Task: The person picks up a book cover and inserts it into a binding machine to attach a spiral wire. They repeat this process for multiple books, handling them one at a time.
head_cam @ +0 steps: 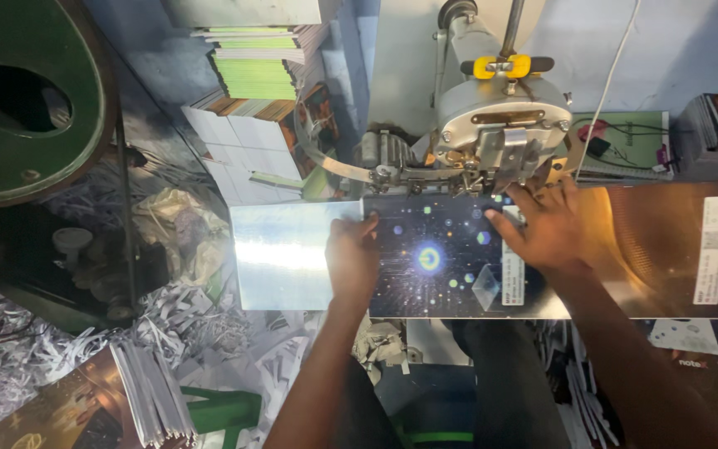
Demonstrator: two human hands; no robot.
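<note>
We are pressing both hands flat, fingers spread, on the dark booklet cover [438,258]: left hand [352,259], right hand [543,230] nearer the stitching head [500,137] just beyond its fingertips.

I log cover [442,258]: black, starry dots, glowing ring | metal plate [280,254]: shiny silver | clip [500,65]: yellow | paper stack [263,75]: green

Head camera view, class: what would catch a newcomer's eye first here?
A dark booklet cover dotted with glowing spots lies centre frame, pressed flat by the left hand and right hand. Just above it stands a grey metal stitching machine head. A big green wheel fills the upper left corner.
</note>
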